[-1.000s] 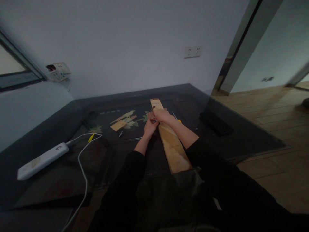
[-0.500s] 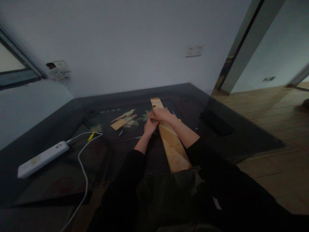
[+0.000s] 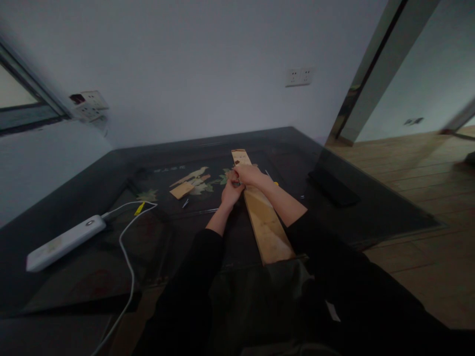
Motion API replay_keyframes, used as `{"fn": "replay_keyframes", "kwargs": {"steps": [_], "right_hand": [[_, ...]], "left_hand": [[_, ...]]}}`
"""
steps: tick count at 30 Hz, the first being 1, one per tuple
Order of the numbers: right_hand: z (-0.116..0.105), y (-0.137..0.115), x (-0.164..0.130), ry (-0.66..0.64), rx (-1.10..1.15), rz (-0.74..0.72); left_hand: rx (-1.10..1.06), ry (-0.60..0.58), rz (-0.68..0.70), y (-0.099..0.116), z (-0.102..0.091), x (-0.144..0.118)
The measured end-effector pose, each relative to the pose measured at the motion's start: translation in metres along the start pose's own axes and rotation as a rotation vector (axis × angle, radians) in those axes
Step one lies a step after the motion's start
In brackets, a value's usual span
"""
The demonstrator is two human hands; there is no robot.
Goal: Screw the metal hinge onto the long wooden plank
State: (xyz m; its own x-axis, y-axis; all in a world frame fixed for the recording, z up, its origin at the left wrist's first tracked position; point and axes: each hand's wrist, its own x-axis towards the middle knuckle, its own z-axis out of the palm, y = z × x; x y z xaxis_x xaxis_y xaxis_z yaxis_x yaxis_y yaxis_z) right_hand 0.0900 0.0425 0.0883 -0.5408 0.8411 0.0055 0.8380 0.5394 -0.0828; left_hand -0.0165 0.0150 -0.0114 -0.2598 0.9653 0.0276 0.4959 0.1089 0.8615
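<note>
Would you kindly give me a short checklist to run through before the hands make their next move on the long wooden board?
1. Long wooden board lies flat on the dark table: ok.
2. Right hand rests on the board: ok.
3. Left hand is at the board's left edge: ok.
4. What the fingers pinch between them: cannot tell.
5. Small wood piece lies apart from the board: ok.
6. White cable is away from both hands: ok.

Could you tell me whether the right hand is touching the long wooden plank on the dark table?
Touching. The head view shows the right hand lying across the top face of the long wooden plank near its far end, with no gap visible beneath it.
</note>
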Motion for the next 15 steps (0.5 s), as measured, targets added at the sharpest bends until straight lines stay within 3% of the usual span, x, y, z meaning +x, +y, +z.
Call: {"fn": "replay_keyframes", "kwargs": {"steps": [10,15], "right_hand": [[0.0078,-0.0034,0.0021,0.011,0.011,0.068],[-0.0006,-0.0035,-0.0047,0.031,-0.008,0.05]], "left_hand": [[-0.004,0.0,-0.041,0.0055,-0.0019,-0.0029],[-0.013,-0.011,-0.043,0.0035,-0.0003,-0.002]]}}
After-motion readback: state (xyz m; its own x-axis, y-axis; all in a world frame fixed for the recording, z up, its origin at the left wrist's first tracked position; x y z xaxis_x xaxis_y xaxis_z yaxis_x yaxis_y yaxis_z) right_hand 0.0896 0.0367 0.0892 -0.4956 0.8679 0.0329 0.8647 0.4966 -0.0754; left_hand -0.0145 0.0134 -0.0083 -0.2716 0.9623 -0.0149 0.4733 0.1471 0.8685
